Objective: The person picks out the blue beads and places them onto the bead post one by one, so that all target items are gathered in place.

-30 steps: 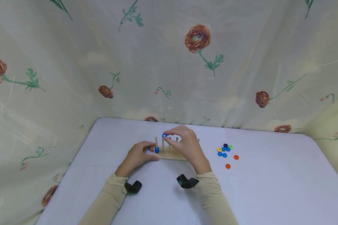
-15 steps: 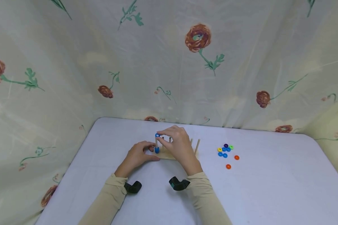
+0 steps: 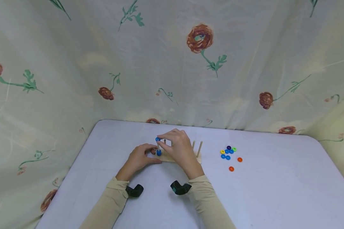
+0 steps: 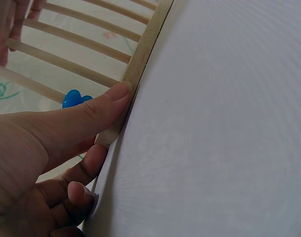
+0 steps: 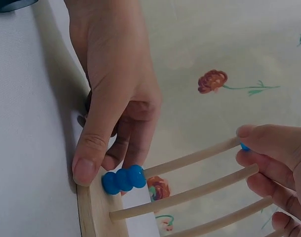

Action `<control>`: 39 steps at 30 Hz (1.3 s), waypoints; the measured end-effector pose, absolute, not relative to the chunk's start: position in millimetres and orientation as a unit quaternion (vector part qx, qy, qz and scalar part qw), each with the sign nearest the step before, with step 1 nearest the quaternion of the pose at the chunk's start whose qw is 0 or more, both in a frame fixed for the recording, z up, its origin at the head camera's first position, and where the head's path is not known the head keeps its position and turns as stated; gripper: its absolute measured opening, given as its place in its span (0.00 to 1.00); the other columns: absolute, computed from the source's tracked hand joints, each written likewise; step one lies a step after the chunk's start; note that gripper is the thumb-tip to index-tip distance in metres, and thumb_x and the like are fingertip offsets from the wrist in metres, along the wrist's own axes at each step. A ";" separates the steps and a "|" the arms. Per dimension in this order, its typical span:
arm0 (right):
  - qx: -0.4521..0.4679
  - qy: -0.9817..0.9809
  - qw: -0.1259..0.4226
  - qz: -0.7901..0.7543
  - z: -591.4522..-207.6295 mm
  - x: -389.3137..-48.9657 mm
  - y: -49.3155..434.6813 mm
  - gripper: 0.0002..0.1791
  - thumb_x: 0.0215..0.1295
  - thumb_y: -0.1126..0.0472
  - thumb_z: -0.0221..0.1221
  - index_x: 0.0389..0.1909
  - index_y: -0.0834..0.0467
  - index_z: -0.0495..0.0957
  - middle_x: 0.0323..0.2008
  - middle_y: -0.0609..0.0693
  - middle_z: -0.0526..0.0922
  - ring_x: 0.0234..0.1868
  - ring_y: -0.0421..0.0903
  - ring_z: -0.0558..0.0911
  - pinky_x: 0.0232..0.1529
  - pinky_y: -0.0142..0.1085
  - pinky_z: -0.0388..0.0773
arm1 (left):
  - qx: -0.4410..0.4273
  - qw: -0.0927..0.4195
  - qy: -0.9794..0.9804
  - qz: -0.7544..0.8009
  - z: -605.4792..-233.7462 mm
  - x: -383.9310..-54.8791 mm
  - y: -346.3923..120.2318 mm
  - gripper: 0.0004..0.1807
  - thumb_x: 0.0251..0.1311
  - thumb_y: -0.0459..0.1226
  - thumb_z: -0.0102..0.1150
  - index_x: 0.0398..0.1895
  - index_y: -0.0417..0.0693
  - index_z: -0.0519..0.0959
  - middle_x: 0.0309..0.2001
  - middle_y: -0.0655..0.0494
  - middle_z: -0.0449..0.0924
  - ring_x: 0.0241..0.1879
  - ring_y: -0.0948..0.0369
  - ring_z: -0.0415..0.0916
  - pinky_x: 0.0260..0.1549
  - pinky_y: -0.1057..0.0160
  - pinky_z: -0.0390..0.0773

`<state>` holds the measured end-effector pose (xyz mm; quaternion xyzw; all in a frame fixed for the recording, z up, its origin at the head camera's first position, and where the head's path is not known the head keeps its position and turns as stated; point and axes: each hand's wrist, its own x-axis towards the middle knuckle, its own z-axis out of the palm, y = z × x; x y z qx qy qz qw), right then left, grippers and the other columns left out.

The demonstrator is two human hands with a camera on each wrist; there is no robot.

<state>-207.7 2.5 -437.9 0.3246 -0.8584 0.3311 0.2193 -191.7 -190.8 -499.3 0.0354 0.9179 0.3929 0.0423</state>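
Pinching one blue bead (image 3: 157, 139), right fingers (image 5: 266, 165) sit above three threaded beads (image 5: 124, 179).

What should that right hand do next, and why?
Probably lower the small, shiny blue ring down the pale wooden end peg: the right hand pinches it at the peg's tip, stacked blue rings sit below, and the left hand grips the wooden base.

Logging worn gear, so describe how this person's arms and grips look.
The left sleeve and right sleeve are plain, beige and wrinkled. The left wrist device and right wrist device are black and angular. The left grip and right grip are gloveless.
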 end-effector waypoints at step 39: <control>0.279 -0.870 0.183 0.363 -429.9 -207.3 36.3 0.17 0.61 0.50 0.73 0.49 0.51 0.90 0.43 0.45 0.92 0.47 0.44 0.84 0.47 0.41 0.80 | 0.039 0.031 0.921 0.386 -500.6 -191.2 -189.3 0.30 0.46 0.44 0.84 0.54 0.46 0.86 0.37 0.59 0.81 0.33 0.60 0.67 0.33 0.63 0.66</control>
